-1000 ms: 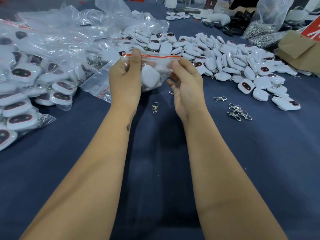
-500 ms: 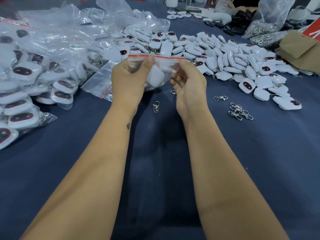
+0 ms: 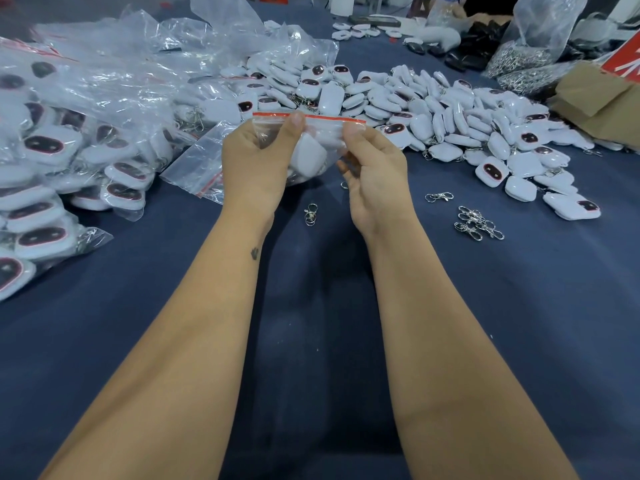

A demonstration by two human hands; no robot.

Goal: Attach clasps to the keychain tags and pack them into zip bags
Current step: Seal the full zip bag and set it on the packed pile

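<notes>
1. Clear plastic with a red strip along its mouth: in the head view, the only view, we find one zip bag held up over the dark blue table, with a white keychain tag inside it.
2. The left hand pinches the bag's top edge, thumb pressed on the seal strip near its middle. The right hand pinches the same strip near its right end, thumb on top and fingers curled behind. We judge the step in hand to be pressing the zip closed; whether the seal is fully shut we cannot tell.
3. Work done: a large heap of packed bags lies to the left, each showing a tag inside. One empty bag lies flat just beside the left hand.
4. Work left: a wide pile of loose tags covers the table beyond and to the right of the hands. Some appear to carry clasps already; for most we cannot tell.
5. Loose clasps lie in a small cluster to the right, with a single clasp between the wrists. We judge the task well advanced but far from complete.
</notes>
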